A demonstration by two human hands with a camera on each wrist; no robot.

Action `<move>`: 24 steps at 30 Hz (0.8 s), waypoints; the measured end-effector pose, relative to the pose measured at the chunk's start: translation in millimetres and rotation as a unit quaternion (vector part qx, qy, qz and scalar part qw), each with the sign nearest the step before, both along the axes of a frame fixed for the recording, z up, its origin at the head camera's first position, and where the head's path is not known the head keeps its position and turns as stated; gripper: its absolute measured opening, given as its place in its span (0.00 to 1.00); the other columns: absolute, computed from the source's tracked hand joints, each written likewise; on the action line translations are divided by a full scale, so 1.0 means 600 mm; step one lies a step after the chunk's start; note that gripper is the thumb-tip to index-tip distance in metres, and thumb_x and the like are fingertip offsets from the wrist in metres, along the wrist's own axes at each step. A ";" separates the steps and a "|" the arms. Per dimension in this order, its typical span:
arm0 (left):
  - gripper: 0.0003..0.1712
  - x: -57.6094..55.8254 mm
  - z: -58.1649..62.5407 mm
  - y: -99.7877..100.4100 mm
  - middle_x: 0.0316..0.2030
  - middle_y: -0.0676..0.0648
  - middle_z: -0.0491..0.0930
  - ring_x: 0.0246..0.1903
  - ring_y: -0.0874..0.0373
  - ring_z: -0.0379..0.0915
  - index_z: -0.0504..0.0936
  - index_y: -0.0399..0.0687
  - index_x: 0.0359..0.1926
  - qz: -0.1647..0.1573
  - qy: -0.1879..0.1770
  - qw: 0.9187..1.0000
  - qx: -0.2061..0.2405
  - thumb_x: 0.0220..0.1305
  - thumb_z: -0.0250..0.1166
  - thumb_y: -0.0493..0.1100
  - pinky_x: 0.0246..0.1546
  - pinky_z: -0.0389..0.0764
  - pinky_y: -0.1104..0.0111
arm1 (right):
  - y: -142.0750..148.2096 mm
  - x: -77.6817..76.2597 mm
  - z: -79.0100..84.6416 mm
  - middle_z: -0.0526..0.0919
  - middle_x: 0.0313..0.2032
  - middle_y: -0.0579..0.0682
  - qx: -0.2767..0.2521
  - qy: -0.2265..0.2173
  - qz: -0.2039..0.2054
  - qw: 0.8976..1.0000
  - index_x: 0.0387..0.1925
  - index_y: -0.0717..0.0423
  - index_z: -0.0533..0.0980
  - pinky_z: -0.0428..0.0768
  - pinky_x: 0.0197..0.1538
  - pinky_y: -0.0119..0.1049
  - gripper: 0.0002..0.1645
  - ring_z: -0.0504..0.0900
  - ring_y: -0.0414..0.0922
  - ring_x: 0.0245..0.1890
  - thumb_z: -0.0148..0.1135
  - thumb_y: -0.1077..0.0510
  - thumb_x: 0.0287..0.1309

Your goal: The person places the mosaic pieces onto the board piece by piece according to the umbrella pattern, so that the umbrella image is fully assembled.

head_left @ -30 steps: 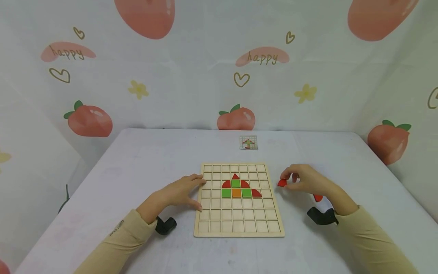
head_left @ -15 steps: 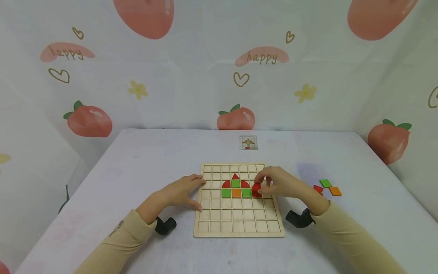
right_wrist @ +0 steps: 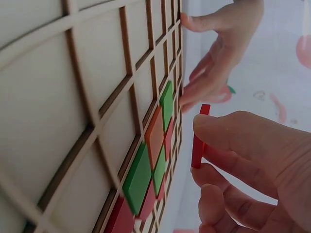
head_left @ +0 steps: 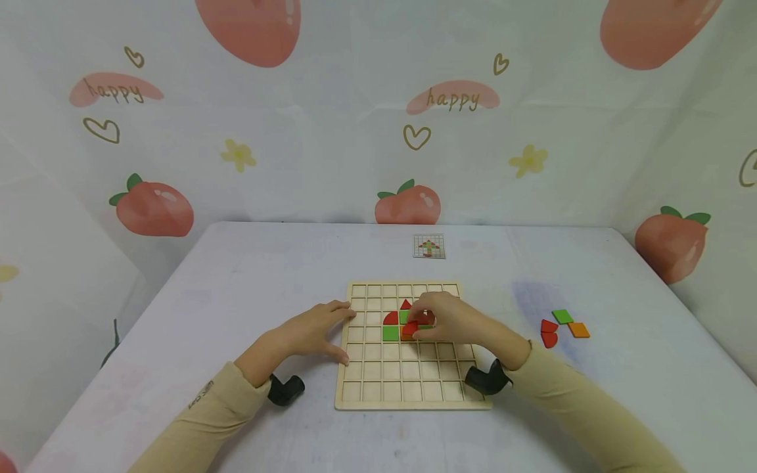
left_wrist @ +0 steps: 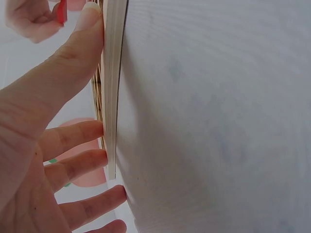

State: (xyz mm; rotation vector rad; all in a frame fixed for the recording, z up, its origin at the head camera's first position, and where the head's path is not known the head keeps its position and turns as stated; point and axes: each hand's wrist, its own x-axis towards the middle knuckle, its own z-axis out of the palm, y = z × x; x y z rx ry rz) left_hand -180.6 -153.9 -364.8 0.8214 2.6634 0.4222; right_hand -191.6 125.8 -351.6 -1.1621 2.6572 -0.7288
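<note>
A wooden grid board [head_left: 371, 372] lies on the table with green, orange and red tiles set in its squares. Between thumb and fingers my right hand [head_left: 452, 320] pinches a red tile [right_wrist: 200, 141], held apart from the board in the right wrist view and over the orange tile in the head view. That hand hides part of the pattern on the right. My left hand [head_left: 307, 332] rests at the board's left edge, its fingers spread and fairly straight, thumb against the rim [left_wrist: 112, 73]. A green tile [head_left: 390, 333] sits left of the orange one.
Right of the board lie loose tiles: a green square [head_left: 563, 316], an orange square [head_left: 579, 330] and two red pieces [head_left: 549, 339]. A small pattern card [head_left: 429, 246] lies behind the board. A printed cloth hangs behind the table.
My right hand has carried the red tile leftward from beside the board to over its middle, uncovering the loose tiles on the right. My left hand has stayed put.
</note>
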 end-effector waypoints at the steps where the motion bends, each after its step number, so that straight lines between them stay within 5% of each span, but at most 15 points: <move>1: 0.49 0.000 0.000 0.000 0.67 0.37 0.60 0.64 0.39 0.60 0.65 0.39 0.64 0.000 -0.001 1.000 0.001 0.46 0.72 0.58 0.64 0.65 0.50 | -0.004 0.000 0.000 0.81 0.32 0.45 0.004 0.006 0.001 1.000 0.35 0.54 0.81 0.72 0.34 0.25 0.08 0.73 0.40 0.30 0.67 0.58 0.50; 13: 0.48 -0.001 -0.002 -0.002 0.66 0.35 0.62 0.63 0.37 0.61 0.66 0.37 0.63 -0.011 0.014 1.000 0.005 0.46 0.72 0.59 0.62 0.66 0.48 | -0.050 -0.001 -0.003 0.83 0.33 0.45 0.000 -0.008 0.012 1.000 0.36 0.55 0.81 0.70 0.31 0.23 0.09 0.72 0.39 0.27 0.67 0.59 0.51; 24: 0.49 -0.001 -0.003 -0.003 0.66 0.36 0.61 0.64 0.38 0.61 0.66 0.39 0.64 -0.008 0.012 1.000 0.006 0.45 0.72 0.59 0.63 0.66 0.49 | -0.085 -0.004 -0.010 0.83 0.35 0.46 0.043 -0.002 0.005 0.999 0.38 0.54 0.82 0.75 0.41 0.29 0.11 0.76 0.39 0.35 0.68 0.56 0.52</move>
